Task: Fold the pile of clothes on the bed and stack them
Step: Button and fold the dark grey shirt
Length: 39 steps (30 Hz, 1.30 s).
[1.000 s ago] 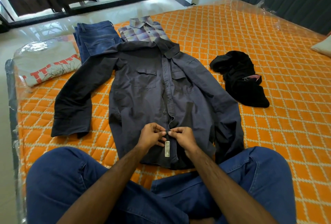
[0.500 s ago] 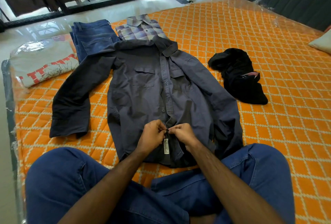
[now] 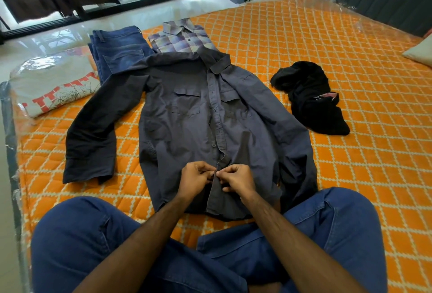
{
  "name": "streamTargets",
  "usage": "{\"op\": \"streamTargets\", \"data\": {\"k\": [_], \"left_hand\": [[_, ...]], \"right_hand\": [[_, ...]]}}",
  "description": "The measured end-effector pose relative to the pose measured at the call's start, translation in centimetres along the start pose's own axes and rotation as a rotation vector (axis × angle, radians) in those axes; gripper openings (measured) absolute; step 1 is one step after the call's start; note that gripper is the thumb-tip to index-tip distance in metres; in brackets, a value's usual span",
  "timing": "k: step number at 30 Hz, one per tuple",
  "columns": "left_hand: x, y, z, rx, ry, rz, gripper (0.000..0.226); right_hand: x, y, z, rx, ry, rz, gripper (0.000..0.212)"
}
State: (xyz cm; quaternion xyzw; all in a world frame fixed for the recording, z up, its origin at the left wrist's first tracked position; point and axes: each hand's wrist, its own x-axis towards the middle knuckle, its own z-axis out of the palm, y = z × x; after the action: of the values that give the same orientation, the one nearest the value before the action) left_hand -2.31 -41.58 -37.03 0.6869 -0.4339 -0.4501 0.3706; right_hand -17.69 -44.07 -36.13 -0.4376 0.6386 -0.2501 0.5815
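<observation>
A dark grey long-sleeved shirt lies face up and spread out on the orange quilted bed, its left sleeve stretched out to the side. My left hand and my right hand meet at the button placket near the shirt's lower front. Each hand pinches one edge of the placket, fingertips almost touching. Beyond the collar lie a folded plaid shirt, folded blue jeans and a folded white printed T-shirt. A crumpled black garment lies to the right.
My crossed legs in blue jeans fill the near edge of the bed. A pillow corner shows at the far right. Clear plastic wraps the mattress edges. The bed's left edge drops to a pale floor, with a glass door beyond.
The white label seen inside the open lower placket is now covered, as the two front edges have come together. My hands stay at the same spot.
</observation>
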Motion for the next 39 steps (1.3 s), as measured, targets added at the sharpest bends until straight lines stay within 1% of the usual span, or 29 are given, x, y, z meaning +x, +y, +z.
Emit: {"op": "streamTargets", "data": {"k": [3, 6, 7, 11, 13, 18, 21, 24, 26, 28, 30, 33, 35, 37, 39], "left_hand": [[0.0, 0.2, -0.2, -0.036, -0.034, -0.029, 0.005], [0.2, 0.3, -0.5, -0.035, -0.06, -0.063, 0.003], [0.4, 0.2, -0.5, -0.013, -0.051, -0.066, 0.001], [0.7, -0.3, 0.1, 0.112, 0.03, -0.047, 0.011], [0.6, -0.2, 0.3, 0.166, 0.061, -0.024, 0.011], [0.3, 0.2, 0.3, 0.246, 0.1, 0.026, 0.009], [0.4, 0.2, 0.5, 0.263, 0.102, 0.043, 0.012], [0.8, 0.1, 0.5, 0.248, 0.086, 0.001, 0.01], [1.3, 0.1, 0.4, 0.171, 0.045, -0.074, 0.009], [1.6, 0.0, 0.2, 0.075, -0.015, -0.115, 0.014], [1.5, -0.3, 0.1, 0.124, -0.042, -0.032, 0.02], [1.0, 0.1, -0.3, 0.346, -0.104, 0.237, 0.024], [0.7, 0.3, -0.5, 0.416, -0.136, 0.352, 0.025], [0.8, 0.1, -0.6, 0.371, -0.113, 0.339, 0.025], [1.0, 0.0, -0.9, 0.261, -0.098, 0.239, 0.028]], "right_hand": [[-0.2, 0.3, 0.4, -0.036, 0.037, -0.037, 0.016], [-0.2, 0.2, 0.5, -0.106, 0.033, -0.08, 0.019], [-0.2, 0.2, 0.5, -0.141, 0.038, -0.1, 0.019], [-0.3, 0.5, 0.7, -0.25, 0.069, -0.176, 0.015], [-0.2, 0.6, 0.7, -0.283, 0.07, -0.196, 0.014], [0.0, 0.1, 0.3, -0.28, -0.006, -0.202, 0.011], [0.1, -0.3, -0.1, -0.237, -0.045, -0.174, 0.008], [0.4, -0.2, -0.1, -0.219, -0.054, -0.155, 0.009], [0.5, -0.1, 0.1, -0.201, -0.056, -0.148, 0.008], [0.7, -0.1, 0.0, -0.173, -0.069, -0.122, 0.008], [0.9, -0.4, -0.2, -0.151, -0.094, -0.072, 0.008], [1.0, -1.4, -0.3, -0.14, -0.134, 0.026, 0.005], [1.4, -2.4, -0.6, -0.122, -0.182, 0.11, 0.012], [1.8, -3.5, -1.3, -0.11, -0.252, 0.207, 0.014], [2.1, -4.3, -1.8, -0.142, -0.312, 0.26, 0.01]]}}
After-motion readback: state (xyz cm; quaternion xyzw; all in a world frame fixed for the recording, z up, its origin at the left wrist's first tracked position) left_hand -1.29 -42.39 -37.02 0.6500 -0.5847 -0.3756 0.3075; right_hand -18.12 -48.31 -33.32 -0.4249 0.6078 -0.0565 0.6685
